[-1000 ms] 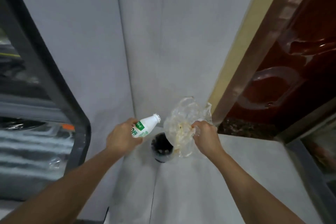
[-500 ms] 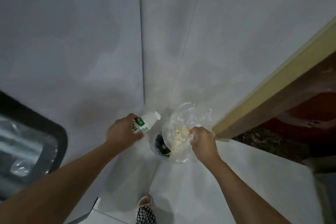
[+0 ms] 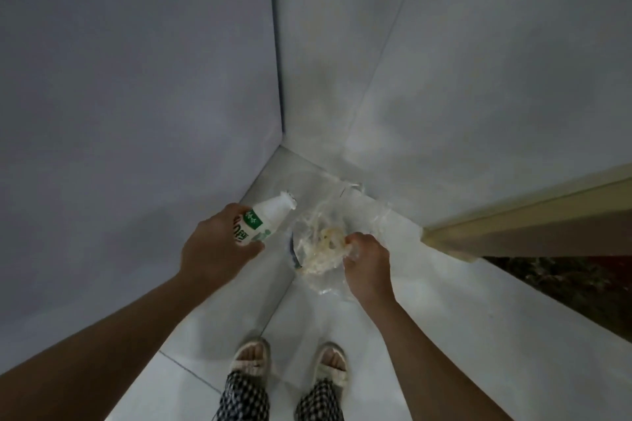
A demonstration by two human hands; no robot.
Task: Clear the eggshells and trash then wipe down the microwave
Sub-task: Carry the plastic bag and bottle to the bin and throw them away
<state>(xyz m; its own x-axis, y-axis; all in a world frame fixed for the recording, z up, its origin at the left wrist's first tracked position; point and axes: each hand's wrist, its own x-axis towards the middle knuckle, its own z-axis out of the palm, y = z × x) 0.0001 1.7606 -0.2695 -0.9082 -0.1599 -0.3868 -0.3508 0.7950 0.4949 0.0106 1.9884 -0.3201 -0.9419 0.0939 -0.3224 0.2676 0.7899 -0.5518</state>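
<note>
left hand [image 3: 219,243] grips bottle [image 3: 261,224]; right hand [image 3: 367,258] pinches bag [image 3: 323,246]

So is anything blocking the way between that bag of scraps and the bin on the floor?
Nothing visible does. The right hand holds the clear bag directly over the dark bin, which the bag mostly hides. The left hand grips the white bottle beside it, off to the left.

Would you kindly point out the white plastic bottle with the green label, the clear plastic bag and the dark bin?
white plastic bottle [image 3: 265,220], head view, on its body.
clear plastic bag [image 3: 319,258], head view, on its crumpled middle.
dark bin [image 3: 293,251], head view, on its visible rim.
</note>
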